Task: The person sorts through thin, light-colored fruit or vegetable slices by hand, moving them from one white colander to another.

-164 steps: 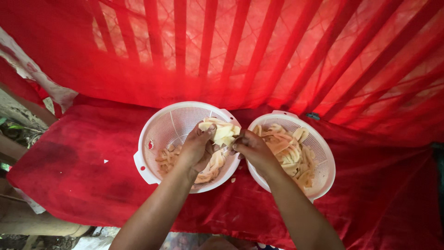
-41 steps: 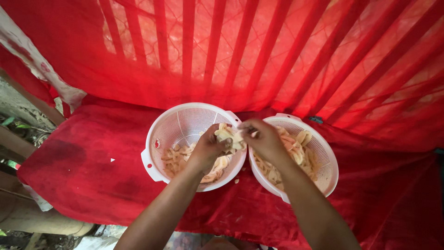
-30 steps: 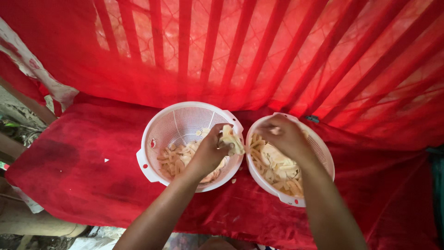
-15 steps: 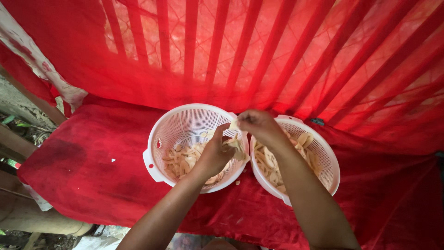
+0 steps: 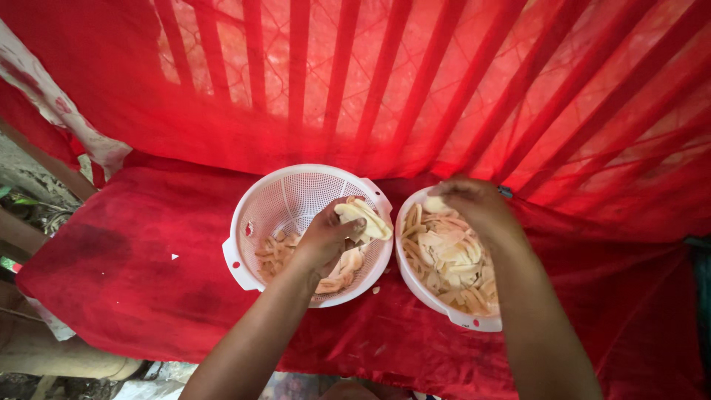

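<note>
Left hand (image 5: 326, 238) holding pale slices (image 5: 363, 218) over left colander (image 5: 255, 215), right colander (image 5: 444, 311) full

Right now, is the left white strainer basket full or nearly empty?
Partly filled. Pale slices cover only the near part of the left strainer basket; its mesh bottom shows bare at the far side.

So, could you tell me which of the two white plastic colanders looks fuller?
The right-hand white perforated plastic colander under the right hand: pale slices heap across it, while the left colander still shows bare mesh.
</note>
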